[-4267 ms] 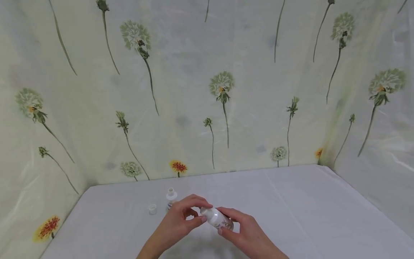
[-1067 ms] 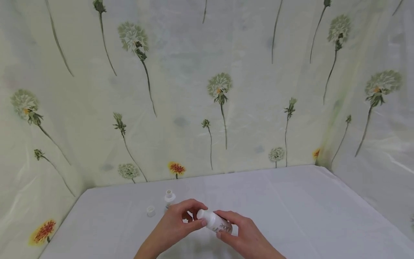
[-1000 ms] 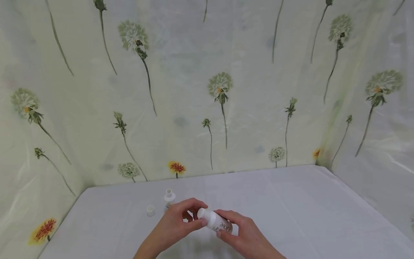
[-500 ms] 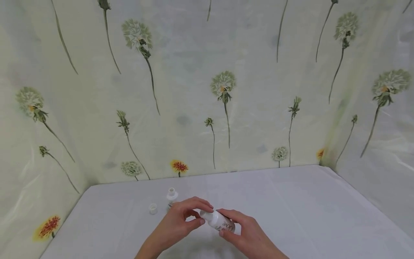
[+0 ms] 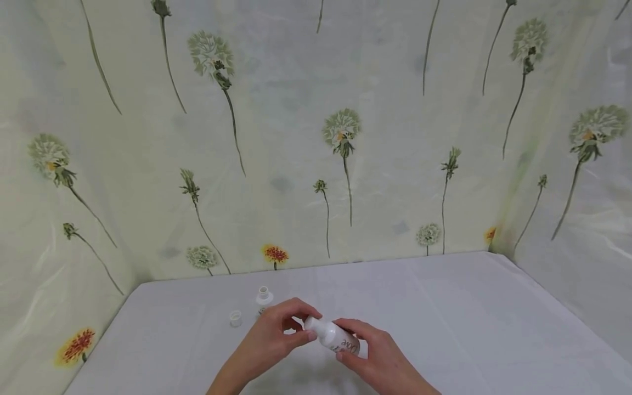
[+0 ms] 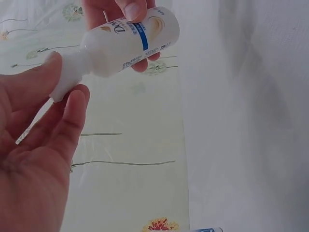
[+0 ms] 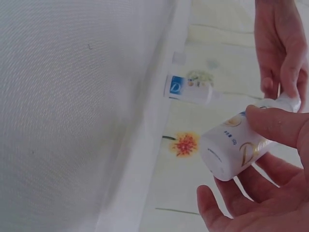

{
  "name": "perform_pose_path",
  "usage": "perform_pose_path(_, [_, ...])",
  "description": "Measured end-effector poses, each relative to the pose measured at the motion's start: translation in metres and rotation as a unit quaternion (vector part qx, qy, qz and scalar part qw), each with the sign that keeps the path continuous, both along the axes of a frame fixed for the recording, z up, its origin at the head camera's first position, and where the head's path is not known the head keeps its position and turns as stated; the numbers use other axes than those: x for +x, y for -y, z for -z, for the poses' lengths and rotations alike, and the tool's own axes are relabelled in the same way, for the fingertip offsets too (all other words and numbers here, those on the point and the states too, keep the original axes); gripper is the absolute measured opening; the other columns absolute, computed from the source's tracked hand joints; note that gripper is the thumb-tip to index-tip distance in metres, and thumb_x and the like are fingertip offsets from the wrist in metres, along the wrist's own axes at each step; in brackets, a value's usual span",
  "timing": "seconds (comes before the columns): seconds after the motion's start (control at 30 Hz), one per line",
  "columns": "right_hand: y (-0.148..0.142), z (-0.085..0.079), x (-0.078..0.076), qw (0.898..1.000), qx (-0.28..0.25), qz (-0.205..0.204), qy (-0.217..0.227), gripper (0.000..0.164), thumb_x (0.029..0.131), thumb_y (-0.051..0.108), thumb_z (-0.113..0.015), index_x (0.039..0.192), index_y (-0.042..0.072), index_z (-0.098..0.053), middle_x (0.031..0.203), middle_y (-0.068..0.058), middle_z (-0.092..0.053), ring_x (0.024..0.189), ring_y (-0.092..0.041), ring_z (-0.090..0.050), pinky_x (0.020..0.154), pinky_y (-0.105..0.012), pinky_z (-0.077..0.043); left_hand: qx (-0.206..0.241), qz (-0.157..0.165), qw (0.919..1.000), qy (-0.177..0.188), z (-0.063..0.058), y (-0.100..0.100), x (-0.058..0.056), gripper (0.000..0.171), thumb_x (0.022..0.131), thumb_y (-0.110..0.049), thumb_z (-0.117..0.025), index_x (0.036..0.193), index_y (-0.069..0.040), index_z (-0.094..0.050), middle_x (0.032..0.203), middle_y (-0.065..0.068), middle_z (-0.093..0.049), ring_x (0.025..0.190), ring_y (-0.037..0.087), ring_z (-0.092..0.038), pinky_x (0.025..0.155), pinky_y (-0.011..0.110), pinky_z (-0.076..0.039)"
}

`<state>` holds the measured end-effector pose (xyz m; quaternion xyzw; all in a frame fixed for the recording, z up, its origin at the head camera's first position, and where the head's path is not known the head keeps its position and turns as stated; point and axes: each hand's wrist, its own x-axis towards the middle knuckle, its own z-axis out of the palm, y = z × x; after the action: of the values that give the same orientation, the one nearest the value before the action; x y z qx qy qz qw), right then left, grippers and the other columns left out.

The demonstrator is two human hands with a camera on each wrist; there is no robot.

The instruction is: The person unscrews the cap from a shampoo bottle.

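Observation:
Above the table, my right hand (image 5: 380, 348) grips the body of a small white Dove bottle (image 5: 338, 336), thumb on one side and fingers on the other. The bottle is tilted, its top end pointing toward my left hand (image 5: 273, 332). Thumb and fingers of that left hand pinch the white cap (image 6: 69, 75) on the bottle's neck. In the right wrist view the bottle's base (image 7: 217, 162) faces the camera. Behind the left hand stands a second white bottle (image 5: 264, 297) with its neck uncovered, its lower part hidden by the hand.
A loose white cap (image 5: 235, 318) lies on the table left of the second bottle. The table (image 5: 444, 329) wears a white cloth. Curtains (image 5: 276, 137) printed with dandelions rise along its back and both sides.
Half a second ago the left thumb and fingers were spread wider at the cap; now they pinch it. The bottle has turned slightly over these seconds. The loose cap and second bottle stay put.

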<state>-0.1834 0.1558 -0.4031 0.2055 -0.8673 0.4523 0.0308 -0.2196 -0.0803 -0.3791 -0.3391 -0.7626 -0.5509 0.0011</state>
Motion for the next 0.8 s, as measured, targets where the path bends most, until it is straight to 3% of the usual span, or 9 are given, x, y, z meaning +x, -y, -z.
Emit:
perform_pose_path(0.3, [0.0001,0.0016,-0.0021,1.0,0.016,0.011,-0.004,0.037,0.087,0.019,-0.075,0.12,0.03,-0.062,0.11,0.017,-0.063,0.098,-0.009,-0.056,0.085,-0.033,-0.049,0.004,-0.015,0.9999,-0.003,0.0004,0.0027,-0.0013,0.023,0.086,-0.013,-0.077,0.106,-0.022,-0.069,0.099,-0.006,-0.067,0.09,0.017,-0.061,0.077,0.029,-0.054])
perform_pose_path(0.5, [0.0,0.0026,-0.0028,1.0,0.008,0.013,-0.011,0.035,0.087,0.022,-0.075,0.119,0.029,-0.061,0.109,0.017,-0.063,0.098,-0.008,-0.058,0.09,-0.041,-0.048,0.01,-0.02,0.9997,-0.001,0.0014,0.0044,-0.0029,0.023,0.085,-0.01,-0.077,0.105,-0.017,-0.07,0.098,-0.006,-0.067,0.091,0.022,-0.061,0.078,0.029,-0.054])
perform_pose_path(0.67, [-0.0004,0.0026,-0.0033,1.0,0.013,0.024,-0.001,0.034,0.087,0.026,-0.075,0.118,0.028,-0.061,0.109,0.017,-0.063,0.097,-0.006,-0.057,0.093,-0.046,-0.046,0.011,-0.025,0.9995,0.013,0.0021,0.0042,-0.0034,0.023,0.084,-0.006,-0.077,0.104,-0.016,-0.069,0.1,-0.002,-0.067,0.093,0.018,-0.061,0.079,0.029,-0.054])
perform_pose_path(0.8, [-0.001,0.0027,-0.0033,1.0,0.013,0.028,-0.002,0.034,0.087,0.028,-0.075,0.118,0.027,-0.061,0.108,0.016,-0.063,0.096,-0.006,-0.057,0.09,-0.042,-0.047,0.012,-0.027,0.9992,0.027,0.0033,0.0035,-0.0057,0.023,0.084,-0.003,-0.076,0.103,-0.014,-0.068,0.101,-0.001,-0.067,0.096,0.017,-0.064,0.081,0.029,-0.054])
